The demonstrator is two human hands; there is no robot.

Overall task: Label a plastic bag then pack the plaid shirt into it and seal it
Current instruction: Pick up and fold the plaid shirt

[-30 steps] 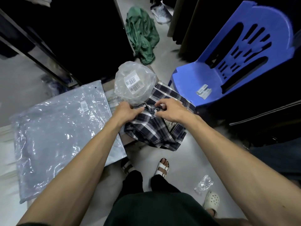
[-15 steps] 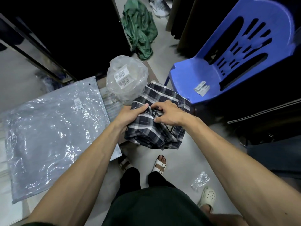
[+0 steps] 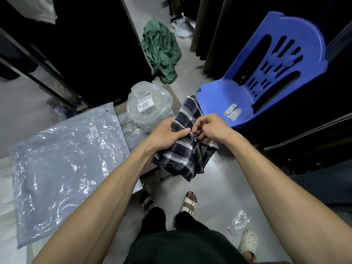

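The dark blue and white plaid shirt [image 3: 181,159] is bunched in front of me, hanging partly over the table's right edge. My left hand [image 3: 165,135] grips its upper left part, thumb pressed along the fabric. My right hand [image 3: 211,128] pinches the cloth beside a small button. A crumpled clear plastic bag [image 3: 148,109] with a barcode label stands just behind the shirt. A large flat clear bag [image 3: 62,168] with a small label lies on the table at left.
A blue plastic chair [image 3: 266,82] with paper labels on its seat stands at right, close to the shirt. A green garment [image 3: 162,52] lies on the floor beyond. A small crumpled plastic piece [image 3: 239,221] and a white clog [image 3: 249,242] lie near my sandalled feet.
Both hands and the shirt have shifted right, toward the chair. The right hand went from lying flat on the shirt to pinching the fabric at a button.
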